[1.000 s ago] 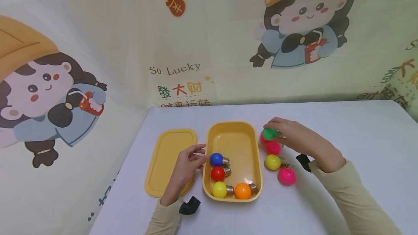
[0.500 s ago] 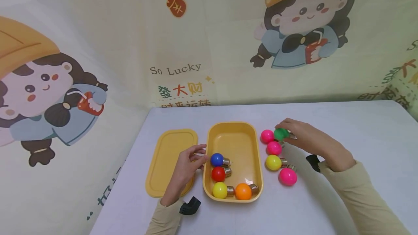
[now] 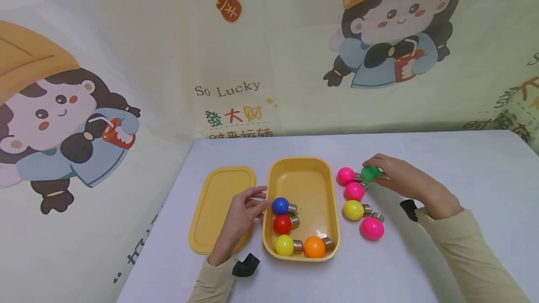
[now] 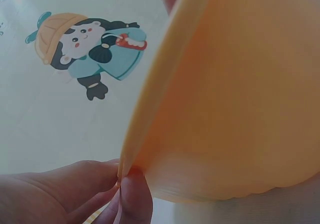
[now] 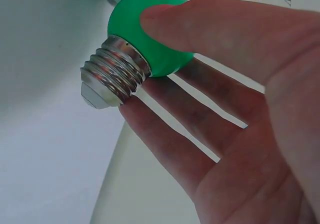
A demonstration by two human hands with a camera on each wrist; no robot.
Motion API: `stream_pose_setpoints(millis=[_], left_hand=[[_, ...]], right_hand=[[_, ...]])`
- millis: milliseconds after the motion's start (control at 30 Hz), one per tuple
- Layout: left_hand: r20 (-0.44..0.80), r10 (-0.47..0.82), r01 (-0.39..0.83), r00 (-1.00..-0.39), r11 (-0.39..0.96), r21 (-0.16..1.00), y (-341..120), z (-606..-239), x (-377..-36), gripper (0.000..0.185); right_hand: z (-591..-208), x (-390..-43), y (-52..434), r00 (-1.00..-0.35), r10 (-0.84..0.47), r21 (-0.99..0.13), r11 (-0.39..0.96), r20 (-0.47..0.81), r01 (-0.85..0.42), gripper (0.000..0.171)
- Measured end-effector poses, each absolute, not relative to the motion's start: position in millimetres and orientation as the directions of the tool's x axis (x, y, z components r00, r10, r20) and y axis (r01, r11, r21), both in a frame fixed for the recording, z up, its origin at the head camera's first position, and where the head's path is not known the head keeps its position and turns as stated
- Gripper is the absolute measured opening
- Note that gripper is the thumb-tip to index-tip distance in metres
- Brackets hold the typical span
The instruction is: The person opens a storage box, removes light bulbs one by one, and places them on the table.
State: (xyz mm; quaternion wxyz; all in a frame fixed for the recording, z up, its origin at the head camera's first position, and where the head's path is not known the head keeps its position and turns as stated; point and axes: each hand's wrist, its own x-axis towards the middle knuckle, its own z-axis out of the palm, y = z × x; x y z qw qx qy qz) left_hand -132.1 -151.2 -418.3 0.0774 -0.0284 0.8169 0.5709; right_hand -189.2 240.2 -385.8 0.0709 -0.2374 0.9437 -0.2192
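My right hand (image 3: 402,176) pinches a green light bulb (image 3: 370,174) just right of the far pink bulb (image 3: 346,176), over the table. In the right wrist view the thumb lies on the green globe (image 5: 150,34), with fingers behind it and the silver screw base (image 5: 115,71) showing. My left hand (image 3: 242,216) is at the left wall of a yellow plastic box (image 3: 301,164). In the left wrist view, thumb and finger pinch the edge of the box (image 4: 235,99). Inside the box lie blue (image 3: 280,206), red (image 3: 282,224), yellow (image 3: 284,245) and orange bulbs (image 3: 314,247).
Right of the box lie another pink bulb (image 3: 354,191), a yellow bulb (image 3: 353,210) and a nearer pink bulb (image 3: 372,228). A flat yellow lid (image 3: 210,209) lies left of the box, partly under the left forearm. Behind the white table (image 3: 442,153) hangs a printed cloth (image 3: 294,60).
My right hand has moved right with the green bulb, away from over the far pink bulb, which now shows more fully. The left hand and the box have stayed in place.
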Motion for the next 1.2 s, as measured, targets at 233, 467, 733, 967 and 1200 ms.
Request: stream_pose_setpoints(millis=[233,467,733,967,1200], left_hand=[[-0.157,0.045,-0.132,-0.987,0.346,0.929,-152.3,-419.6,-133.5,0.043],[-0.16,0.04,-0.136,-0.986,0.351,0.926,-152.1,-419.9,-134.2,0.043],[-0.154,0.045,-0.129,-0.987,0.347,0.929,-152.5,-418.2,-134.0,0.043],[-0.141,0.049,-0.117,-0.989,0.341,0.933,-151.6,-418.1,-132.7,0.043],[-0.146,0.045,-0.122,-0.988,0.347,0.93,-152.1,-420.1,-132.9,0.043]], right_hand=[[-391.6,-194.0,242.0,-0.883,-0.463,-0.456,0.803,-0.073,-0.384,0.046],[-394.6,-197.1,243.0,-0.888,-0.435,-0.471,0.821,-0.15,-0.322,0.05],[-393.7,-198.4,244.5,-0.886,-0.43,-0.481,0.822,-0.173,-0.305,0.053],[-392.0,-196.3,243.8,-0.889,-0.429,-0.47,0.825,-0.16,-0.314,0.054],[-386.3,-195.0,231.5,-0.892,-0.433,-0.424,0.837,-0.128,-0.346,0.051]])
